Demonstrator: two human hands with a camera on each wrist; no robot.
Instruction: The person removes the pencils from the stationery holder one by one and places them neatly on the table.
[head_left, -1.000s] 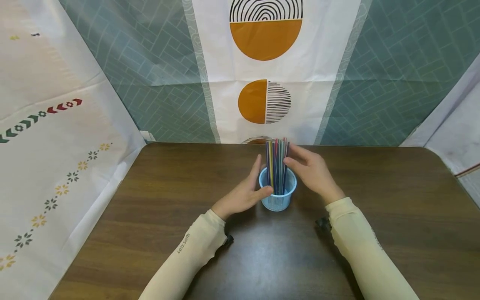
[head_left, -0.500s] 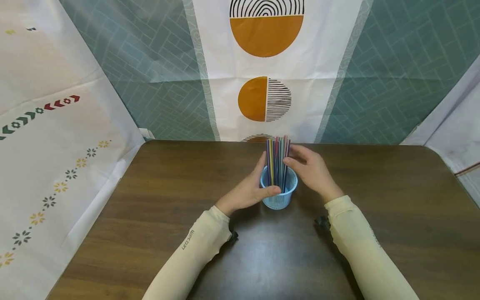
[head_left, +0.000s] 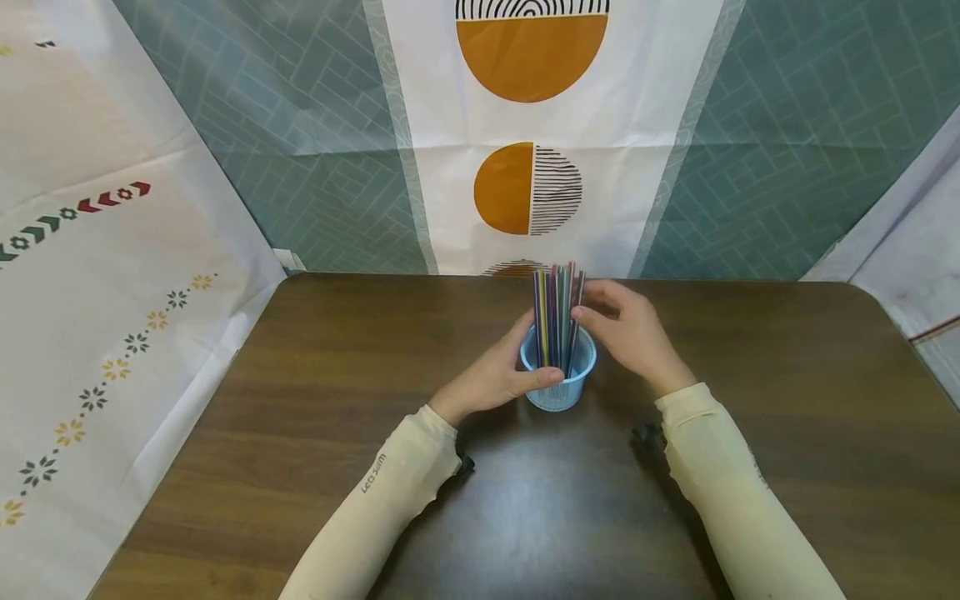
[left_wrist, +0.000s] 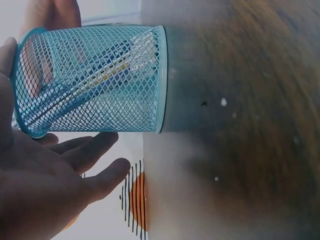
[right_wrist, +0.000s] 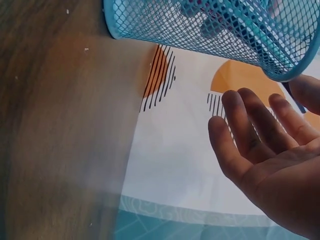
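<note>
A light blue mesh pen holder (head_left: 558,392) stands upright on the table with several thin coloured pencils (head_left: 551,321) rising from it. My left hand (head_left: 487,379) holds the holder from its left side, thumb across the front of the rim. In the left wrist view, its other fingers (left_wrist: 102,145) stretch beside the mesh. My right hand (head_left: 633,333) is at the right of the bundle, thumb and index finger at a dark pencil (head_left: 581,287) that leans right. The right wrist view shows the remaining right fingers (right_wrist: 235,120) spread loosely; the exact contact is partly hidden.
The dark brown wooden table (head_left: 300,400) reaches back to a patterned cloth (head_left: 337,183) with orange half circles. Another white cloth (head_left: 112,292) with printed flowers hangs along the left side. Both forearms wear cream sleeves, with dark wrist devices below.
My left hand has moved right onto the holder, its thumb now across the front rim. My right hand has shifted slightly right, and the dark pencil beside it leans more to the right.
</note>
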